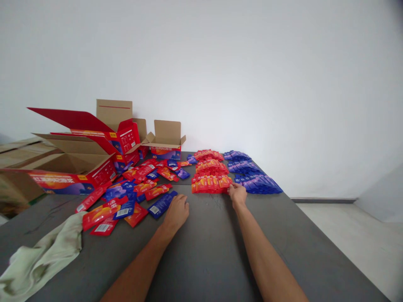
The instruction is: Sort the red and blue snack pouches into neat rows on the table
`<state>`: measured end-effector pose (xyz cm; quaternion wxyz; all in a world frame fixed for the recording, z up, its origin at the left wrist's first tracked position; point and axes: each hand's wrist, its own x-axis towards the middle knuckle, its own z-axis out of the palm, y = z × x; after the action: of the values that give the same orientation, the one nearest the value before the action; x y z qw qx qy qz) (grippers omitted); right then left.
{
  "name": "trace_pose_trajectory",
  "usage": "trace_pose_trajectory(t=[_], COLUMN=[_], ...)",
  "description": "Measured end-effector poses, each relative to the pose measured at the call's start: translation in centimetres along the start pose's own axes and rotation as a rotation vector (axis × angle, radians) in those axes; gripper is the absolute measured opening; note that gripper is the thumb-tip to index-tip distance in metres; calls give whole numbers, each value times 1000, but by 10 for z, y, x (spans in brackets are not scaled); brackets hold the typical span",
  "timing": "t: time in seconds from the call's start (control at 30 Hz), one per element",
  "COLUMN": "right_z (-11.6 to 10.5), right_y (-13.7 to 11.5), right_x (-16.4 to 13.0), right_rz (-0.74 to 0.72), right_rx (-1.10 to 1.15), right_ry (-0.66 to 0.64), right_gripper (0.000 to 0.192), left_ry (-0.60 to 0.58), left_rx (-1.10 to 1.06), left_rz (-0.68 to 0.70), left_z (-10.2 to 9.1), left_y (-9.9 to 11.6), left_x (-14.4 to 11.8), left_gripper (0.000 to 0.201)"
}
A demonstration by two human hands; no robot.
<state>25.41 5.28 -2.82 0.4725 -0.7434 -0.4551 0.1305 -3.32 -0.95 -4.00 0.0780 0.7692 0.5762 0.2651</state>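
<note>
My right hand (237,195) pinches the edge of a red pouch (225,181) at the right end of the nearest red row. Overlapping red pouches (204,183) form that row, with more red rows behind it. Just right of my hand, blue pouches (258,183) lie fanned in rows of their own. My left hand (178,212) rests on the table with fingers loosely bent, thumb apart, and seems to hold nothing. It is right beside a single blue pouch (161,205); whether it touches the pouch I cannot tell.
A loose heap of red and blue pouches (105,212) spreads over the left of the dark table (201,260). Open cartons (59,180) stand behind it, with a smaller open carton (166,152) by the wall. A pale cloth (47,260) lies front left. The table's right edge drops to the floor.
</note>
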Motion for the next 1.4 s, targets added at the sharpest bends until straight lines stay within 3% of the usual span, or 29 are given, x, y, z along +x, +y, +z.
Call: trace_pose_trajectory(t=[0.37,0.5,0.7,0.87,1.1,1.27,1.4], right_z=[-6,5,40,62,71,71,70], right_y=[-9,-32,-69,-86,-82,-77,-77], right_x=[-14,-48,-115,-144,-155,-156,-158], right_rz=[18,-120,-311,-372,-406,-394,-403], right_rx=[-134,-153,-30,-35,-68,-59,-51], right_ry=[-29,-107,-304,-381,-414,-423,-432], right_gripper=[31,26,19,19,23,22,23], left_ry=[-15,-23,4,117,86,121,217], left_rx=[58,110,227,326,322,294,317], left_rz=[25,16,-103,-225,-407,-396,-367], left_z=[-4,-6,-20,-26,-26,-33,-33], left_y=[1,-8,-29,-41,-48,-40,-47], left_x=[-2,4,10,4,4,9,10], left_gripper=[30,33,42,51,55,37,39])
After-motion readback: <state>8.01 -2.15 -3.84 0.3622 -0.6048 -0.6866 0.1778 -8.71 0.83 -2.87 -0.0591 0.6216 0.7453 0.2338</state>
